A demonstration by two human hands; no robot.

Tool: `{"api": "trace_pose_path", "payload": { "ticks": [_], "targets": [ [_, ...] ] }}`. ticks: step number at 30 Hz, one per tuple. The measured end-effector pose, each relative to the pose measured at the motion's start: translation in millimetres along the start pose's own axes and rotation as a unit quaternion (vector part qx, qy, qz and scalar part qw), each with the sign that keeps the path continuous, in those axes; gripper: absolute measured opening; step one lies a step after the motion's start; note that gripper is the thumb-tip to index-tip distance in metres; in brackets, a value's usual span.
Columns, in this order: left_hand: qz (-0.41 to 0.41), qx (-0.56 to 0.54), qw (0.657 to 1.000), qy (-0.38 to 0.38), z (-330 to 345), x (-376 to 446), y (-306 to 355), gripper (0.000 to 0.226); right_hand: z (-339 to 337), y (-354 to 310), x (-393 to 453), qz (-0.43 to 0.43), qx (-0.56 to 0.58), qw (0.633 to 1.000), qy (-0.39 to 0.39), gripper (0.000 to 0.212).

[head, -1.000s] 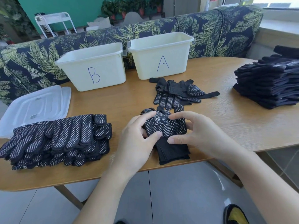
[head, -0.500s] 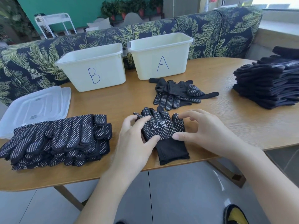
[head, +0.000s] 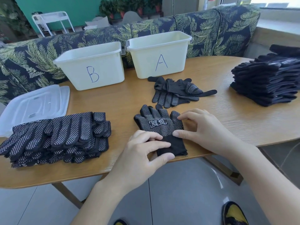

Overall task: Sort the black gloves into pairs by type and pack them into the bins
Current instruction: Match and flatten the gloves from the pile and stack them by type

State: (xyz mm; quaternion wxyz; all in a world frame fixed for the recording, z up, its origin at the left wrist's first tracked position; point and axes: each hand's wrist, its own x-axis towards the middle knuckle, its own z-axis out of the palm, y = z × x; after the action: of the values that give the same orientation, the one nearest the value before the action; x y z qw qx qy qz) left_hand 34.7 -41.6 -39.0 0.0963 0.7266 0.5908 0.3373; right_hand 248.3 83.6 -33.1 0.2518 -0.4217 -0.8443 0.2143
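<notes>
The dotted glove pair (head: 158, 125) is lying flat at the near edge of the surface (head: 227, 120), fingers pointing far, its plain cuff hanging just over the edge, and we are working on it with both hands. Our left hand (head: 142, 153) is pinching the cuff between thumb and curled fingers, while our right hand (head: 204, 130) is resting on the right side of the pair, its fingertips pressing the dotted palm and the thumb of the glove, fingers nearly straight. We are judging these to be light, limp knit gloves: they are going to sag and slide apart if lifted by one corner, though the grip dots should be helping the layers cling. The best hold is looking like a pinch through both layers at the cuff, or a flat squeeze across the palm. To the left a stack of dotted gloves (head: 60, 137) is sitting, and far right a taller stack of plain black gloves (head: 266, 82); a small loose heap of gloves (head: 177, 91) is lying just beyond our pair. Bin B (head: 90, 69) and bin A (head: 159, 56) are standing at the far side, and we cannot see inside either. Clear lids (head: 34, 106) are lying far left.
</notes>
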Motion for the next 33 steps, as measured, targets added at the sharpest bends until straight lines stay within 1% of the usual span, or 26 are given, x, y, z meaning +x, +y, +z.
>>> {"api": "trace_pose_path", "payload": {
  "ticks": [3, 6, 10, 14, 17, 21, 24, 26, 28, 30, 32, 33],
  "targets": [
    [0.018, 0.019, 0.999, -0.023, -2, -2, -3, 0.046, 1, 0, -2, -0.004, 0.007, 1.0, 0.007, 0.072],
    [0.031, 0.022, 0.998, -0.041, -4, -3, -6, 0.048, 2, 0, -3, -0.003, 0.016, 1.0, 0.015, 0.067],
    [0.039, -0.003, 0.999, -0.034, -10, -3, -9, 0.039, 4, -1, -2, -0.007, 0.008, 0.999, 0.037, 0.061],
    [0.037, -0.02, 0.998, -0.038, -15, -5, -11, 0.031, 7, -5, 4, -0.016, 0.0, 0.999, 0.046, 0.043],
    [0.041, -0.039, 0.998, -0.037, -18, -6, -14, 0.025, 7, -4, 9, -0.01, -0.037, 0.999, 0.031, 0.042],
    [0.047, -0.054, 0.997, -0.035, -19, -5, -15, 0.027, 10, -2, 17, 0.0, -0.085, 0.996, 0.025, 0.039],
    [0.044, -0.086, 0.995, -0.029, -19, -4, -14, 0.027, 10, 0, 25, -0.002, -0.059, 0.997, 0.045, 0.035],
    [0.036, -0.099, 0.994, -0.005, -18, -4, -13, 0.021, 11, 0, 31, -0.006, -0.013, 0.998, 0.066, 0.03],
    [0.022, -0.102, 0.993, 0.063, -16, -1, -11, 0.018, 14, -2, 39, -0.006, 0.029, 0.997, 0.074, 0.027],
    [0.017, -0.077, 0.988, 0.132, -13, 6, -7, 0.018, 17, -7, 48, -0.003, 0.04, 0.998, 0.052, 0.039],
    [0.002, -0.045, 0.988, 0.151, -11, 16, -4, 0.023, 20, -9, 54, -0.003, 0.033, 0.999, 0.024, 0.049],
    [-0.015, -0.027, 0.99, 0.139, -9, 21, -3, 0.029, 21, -8, 56, -0.003, 0.032, 0.999, 0.017, 0.046]
  ]
}}
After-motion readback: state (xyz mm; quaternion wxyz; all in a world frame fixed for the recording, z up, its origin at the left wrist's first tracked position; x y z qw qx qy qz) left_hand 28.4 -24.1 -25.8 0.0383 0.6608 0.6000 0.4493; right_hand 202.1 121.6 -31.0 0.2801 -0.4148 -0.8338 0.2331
